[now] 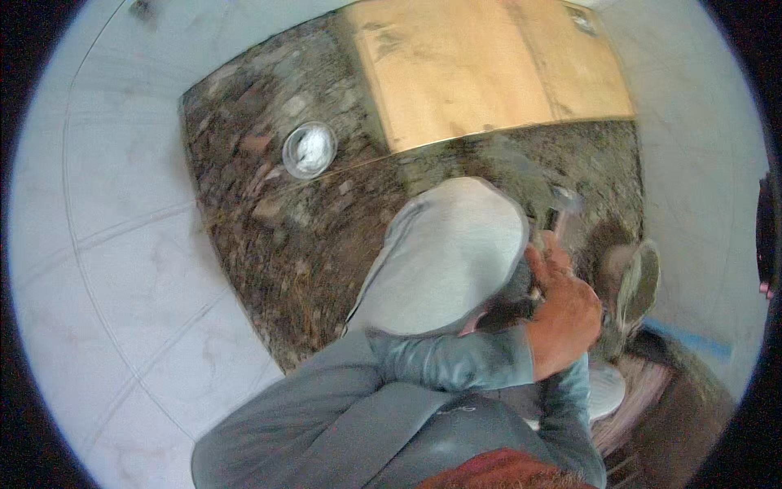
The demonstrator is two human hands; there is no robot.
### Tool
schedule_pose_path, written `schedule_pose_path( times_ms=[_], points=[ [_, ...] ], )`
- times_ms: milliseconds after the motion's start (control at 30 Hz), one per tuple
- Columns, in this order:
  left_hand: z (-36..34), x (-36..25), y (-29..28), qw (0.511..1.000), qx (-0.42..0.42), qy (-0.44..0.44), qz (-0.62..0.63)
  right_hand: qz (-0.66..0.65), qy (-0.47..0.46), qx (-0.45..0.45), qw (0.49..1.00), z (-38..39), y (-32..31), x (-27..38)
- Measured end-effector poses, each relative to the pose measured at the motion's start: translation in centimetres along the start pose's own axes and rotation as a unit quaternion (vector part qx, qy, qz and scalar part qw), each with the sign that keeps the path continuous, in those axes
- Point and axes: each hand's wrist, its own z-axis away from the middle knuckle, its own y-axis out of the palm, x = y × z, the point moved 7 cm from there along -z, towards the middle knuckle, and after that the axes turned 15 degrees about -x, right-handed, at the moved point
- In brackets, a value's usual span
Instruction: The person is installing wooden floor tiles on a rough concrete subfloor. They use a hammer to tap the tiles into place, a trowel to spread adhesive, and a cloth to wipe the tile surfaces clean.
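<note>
the left hand (562, 314) lies near the right middle of the view, its grey sleeve crossing from the lower left over the person's bent knee (444, 257). the back of the hand faces the camera and the fingers are curled shut around something upright; this looks like the handle of a hammer (558, 208), whose blurred pale head shows just above the knuckles (the blur keeps me from being sure of the tool's kind). the right hand is hidden beneath the left hand and sleeve, so i cannot tell whether it is open or closed; only the right sleeve (574, 399) shows, running down toward the lower edge.

the tool sits above a patch of rough, dark, broken ground (269, 228) full of rubble and small stones, which fills the middle of the picture. just right of the left hand a worn shoe or sandal (639, 285), dusty and grey, rests on the same ground.

on the rubble to the upper left, well apart from the hands, stands a small round container (309, 149), clear or metallic, with something white inside. a pale wooden board (489, 69) lies across the top of the patch. smooth white floor tiles (122, 244) with thin joints surround the patch on the left. a white round object (607, 389) sits just below the hands.
</note>
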Motion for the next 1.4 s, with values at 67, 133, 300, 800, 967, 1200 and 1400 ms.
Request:
schedule_pose_path(
  times_ms=[67, 133, 300, 800, 967, 1200, 1400],
  points=[
    [-0.2, -0.2, 0.5, 0.996, 0.047, -0.078, -0.012, -0.025, 0.025, 0.017, 0.999, 0.3, -0.5, -1.0],
    [-1.2, -0.4, 1.7, 0.987, 0.081, -0.131, -0.039, -0.057, 0.048, 0.020, 0.997, 0.1, 0.5, -2.9],
    [-5.2, -4.8, 8.8, 0.988, 0.079, -0.034, -0.129, -0.080, 0.108, 0.042, 0.990, 0.7, 3.4, -10.0],
    [2.1, 0.5, 3.2, 0.998, -0.043, -0.002, -0.044, -0.163, 0.378, 0.112, 0.904, 5.6, -2.3, -31.0],
    [2.6, 9.2, -4.0, 0.988, -0.130, 0.025, -0.077, -0.032, 0.470, 0.145, 0.870, 13.8, -10.7, -31.8],
    [-0.1, 9.9, -3.6, 0.997, -0.038, 0.023, -0.064, -0.188, 0.513, 0.070, 0.834, 20.6, 0.5, -27.9],
    [-0.4, 9.6, -1.3, 0.999, 0.032, 0.018, -0.040, -0.266, 0.509, 0.001, 0.819, 24.4, 7.3, -27.2]
  ],
)
